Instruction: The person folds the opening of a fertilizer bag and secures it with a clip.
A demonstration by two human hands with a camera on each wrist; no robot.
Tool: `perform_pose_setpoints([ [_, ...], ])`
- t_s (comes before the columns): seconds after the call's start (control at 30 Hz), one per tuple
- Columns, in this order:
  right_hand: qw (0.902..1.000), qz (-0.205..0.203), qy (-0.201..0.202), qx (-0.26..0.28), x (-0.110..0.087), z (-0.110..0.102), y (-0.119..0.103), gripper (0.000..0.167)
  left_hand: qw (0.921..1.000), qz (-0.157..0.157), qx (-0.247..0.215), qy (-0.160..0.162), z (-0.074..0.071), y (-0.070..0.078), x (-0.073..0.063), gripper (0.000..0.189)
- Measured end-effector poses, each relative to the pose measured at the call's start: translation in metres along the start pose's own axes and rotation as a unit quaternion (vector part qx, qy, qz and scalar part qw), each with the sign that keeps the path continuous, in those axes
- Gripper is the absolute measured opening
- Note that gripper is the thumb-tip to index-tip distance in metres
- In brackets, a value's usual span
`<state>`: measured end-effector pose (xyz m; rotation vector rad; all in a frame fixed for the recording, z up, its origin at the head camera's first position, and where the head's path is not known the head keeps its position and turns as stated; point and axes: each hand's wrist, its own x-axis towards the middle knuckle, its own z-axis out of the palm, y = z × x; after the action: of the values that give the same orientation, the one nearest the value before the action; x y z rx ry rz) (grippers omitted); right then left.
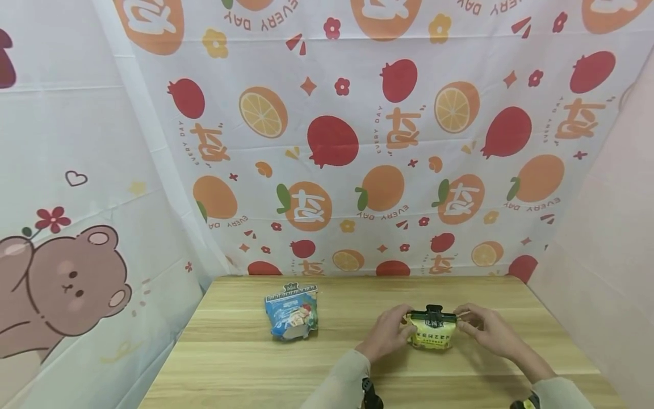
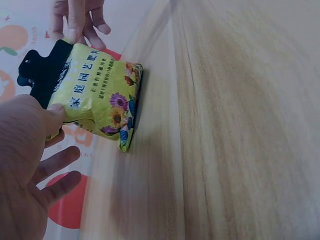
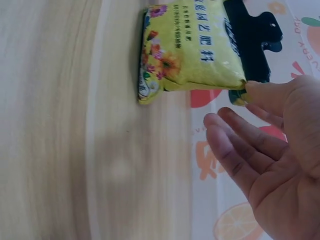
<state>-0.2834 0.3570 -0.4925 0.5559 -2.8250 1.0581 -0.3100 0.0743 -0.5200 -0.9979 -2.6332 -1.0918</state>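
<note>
A small yellow fertilizer bag [image 1: 431,334] with printed flowers stands upright on the table, its folded top clamped by a wide black clip [image 1: 434,313]. At the bag's left upper corner, my left hand [image 1: 389,332] pinches it between thumb and forefinger, the other fingers spread below. My right hand [image 1: 487,330] pinches the opposite upper corner near the clip's end. In the left wrist view the bag [image 2: 97,92] shows its printed front, with the left thumb pressed on its edge. The right wrist view shows the thumb and forefinger of the right hand [image 3: 280,145] at the corner.
A blue snack-like bag [image 1: 292,315], also closed with a clip, stands on the wooden table [image 1: 245,369] to the left. Behind the table hangs a fruit-printed cloth [image 1: 357,227]. A bear-printed cloth [image 1: 76,284] lines the left side, and a pale wall [image 1: 603,255] the right.
</note>
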Motion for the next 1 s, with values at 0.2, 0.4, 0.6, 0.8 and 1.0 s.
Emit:
perform_pose_setpoints([
  [0.2, 0.9963, 0.042, -0.038, 0.065, -0.002, 0.005, 0.003, 0.044, 0.9999, -0.006, 0.0, 0.013, 0.004, -0.001, 0.003, 0.041],
  [0.4, 0.992, 0.053, -0.092, 0.07, -0.005, 0.01, 0.0, 0.041, 0.9994, -0.01, 0.007, 0.034, 0.006, -0.003, 0.006, 0.04],
  [0.6, 0.9948, -0.004, -0.101, 0.014, -0.009, 0.019, -0.008, 0.036, 0.999, -0.014, 0.016, 0.04, 0.009, -0.005, 0.009, 0.041],
  [0.8, 0.9951, -0.011, -0.097, 0.015, -0.014, 0.024, -0.02, 0.043, 0.9988, -0.016, 0.01, 0.046, 0.011, -0.004, 0.011, 0.04],
  [1.0, 0.9945, 0.006, -0.102, 0.024, -0.017, 0.029, -0.027, 0.056, 0.9984, -0.033, -0.001, 0.045, 0.01, -0.003, 0.013, 0.041],
])
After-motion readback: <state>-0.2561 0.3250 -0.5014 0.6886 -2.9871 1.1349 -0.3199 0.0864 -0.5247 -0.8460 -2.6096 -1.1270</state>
